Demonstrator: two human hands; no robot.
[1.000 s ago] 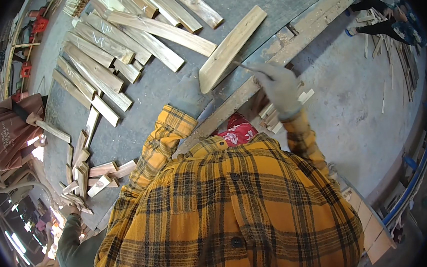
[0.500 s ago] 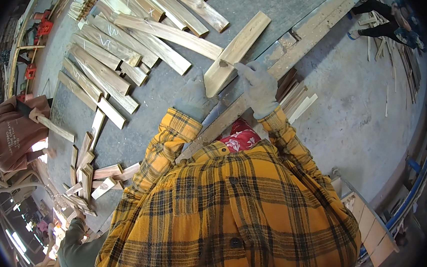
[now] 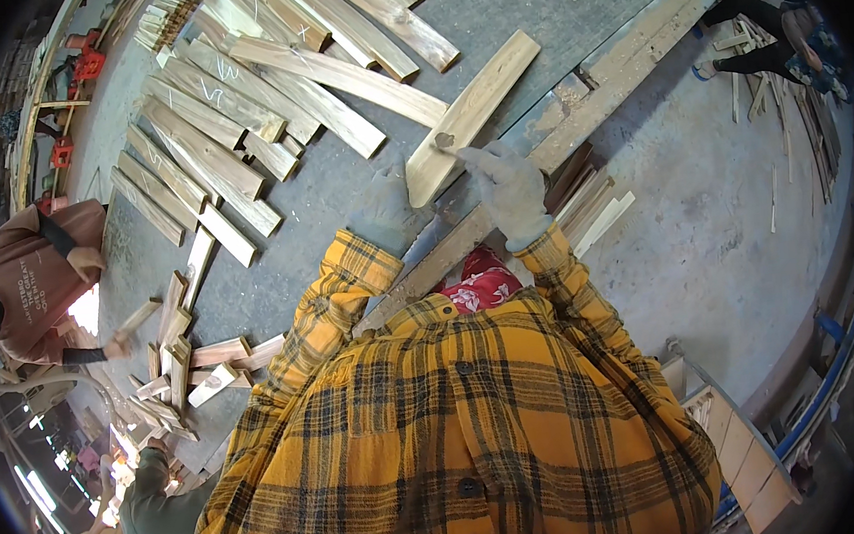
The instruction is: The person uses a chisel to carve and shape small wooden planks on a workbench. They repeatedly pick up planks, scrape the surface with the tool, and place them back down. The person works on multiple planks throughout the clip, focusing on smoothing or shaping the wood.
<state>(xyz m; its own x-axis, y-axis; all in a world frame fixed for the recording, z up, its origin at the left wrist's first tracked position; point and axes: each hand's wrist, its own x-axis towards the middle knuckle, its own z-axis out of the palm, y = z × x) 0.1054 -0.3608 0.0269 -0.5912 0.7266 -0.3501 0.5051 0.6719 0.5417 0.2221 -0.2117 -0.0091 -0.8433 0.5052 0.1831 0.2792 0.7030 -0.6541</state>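
Note:
A pale wooden board (image 3: 488, 86) lies diagonally near the edge of the grey worktable (image 3: 317, 210), over the tip of another plank (image 3: 352, 82). Beside the board's lower end is my left hand (image 3: 382, 210) in a grey glove; its finger grip is unclear. My gloved right hand (image 3: 512, 195) is closed on a thin tool, mostly hidden, reaching onto the board's face. A small dark patch or tool tip (image 3: 444, 140) shows on the board there.
Several planks (image 3: 207, 154), some chalk-marked, and offcuts (image 3: 218, 354) cover the table's left. Co-workers are at the left (image 3: 37, 278), lower left (image 3: 154, 499) and upper right (image 3: 780, 38). Wood strips (image 3: 593, 209) lie below the table's edge (image 3: 612, 72). A wooden panel (image 3: 749, 468) stands lower right.
My right hand has moved down and left onto the board, where a dark patch now shows. The left co-worker's arms moved lower. The whole view shifted slightly.

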